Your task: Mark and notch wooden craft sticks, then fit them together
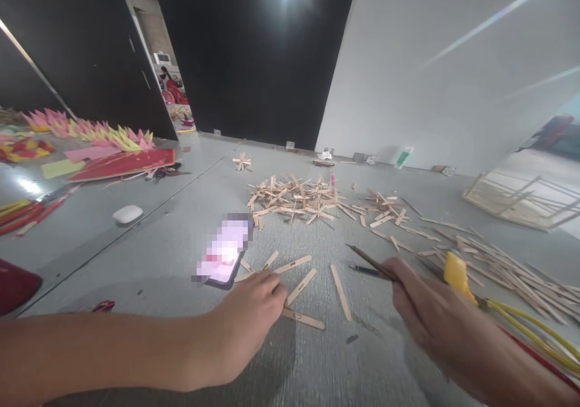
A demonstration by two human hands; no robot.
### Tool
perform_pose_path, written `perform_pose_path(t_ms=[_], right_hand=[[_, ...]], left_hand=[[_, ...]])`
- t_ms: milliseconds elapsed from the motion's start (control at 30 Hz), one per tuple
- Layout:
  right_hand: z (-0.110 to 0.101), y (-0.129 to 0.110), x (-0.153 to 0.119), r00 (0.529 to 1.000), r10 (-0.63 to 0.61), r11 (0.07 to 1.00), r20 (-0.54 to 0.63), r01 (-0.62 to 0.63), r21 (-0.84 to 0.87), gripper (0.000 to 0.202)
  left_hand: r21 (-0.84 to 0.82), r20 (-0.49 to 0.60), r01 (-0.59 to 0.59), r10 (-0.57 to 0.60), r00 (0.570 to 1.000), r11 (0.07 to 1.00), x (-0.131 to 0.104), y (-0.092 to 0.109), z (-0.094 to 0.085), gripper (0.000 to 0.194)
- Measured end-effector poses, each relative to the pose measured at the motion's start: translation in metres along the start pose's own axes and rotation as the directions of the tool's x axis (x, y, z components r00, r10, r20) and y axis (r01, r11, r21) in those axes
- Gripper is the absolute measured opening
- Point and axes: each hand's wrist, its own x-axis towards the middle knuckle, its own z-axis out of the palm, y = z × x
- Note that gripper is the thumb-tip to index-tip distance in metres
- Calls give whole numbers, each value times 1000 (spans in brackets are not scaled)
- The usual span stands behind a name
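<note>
My left hand (261, 301) is closed, its curled fingers down among several flat wooden craft sticks. One notched craft stick (304, 319) sticks out from under its fingertips; the grip itself is partly hidden. Other slotted sticks fan out around it, among them one craft stick (301, 286) beside the knuckles and another craft stick (341, 292) lying apart to the right. My right hand (419, 307) is closed round a thin, dark, pointed tool (366, 257) that points left. A slim pen-like tool (365, 270) with a silvery tip shows just below it, also reaching into the fingers.
A lit phone (224, 250) lies beyond my left hand. Farther off is a pile of joined sticks (294, 198); loose sticks (512, 268) spread at right. Yellow-handled pliers (512, 319) lie by my right forearm. A white case (127, 215) sits left. Panels (254, 57) stand behind.
</note>
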Motion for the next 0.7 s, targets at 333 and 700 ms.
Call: perform_pose_path(t_ms=[333, 700], right_hand=[[54, -33, -22, 983, -131, 967, 126, 98, 237, 22], [52, -29, -25, 990, -86, 959, 111, 52, 279, 15]], left_hand=[[-388, -79, 98, -139, 987, 916, -3, 5, -8, 22], [-427, -66, 115, -158, 985, 897, 1, 8, -16, 21]])
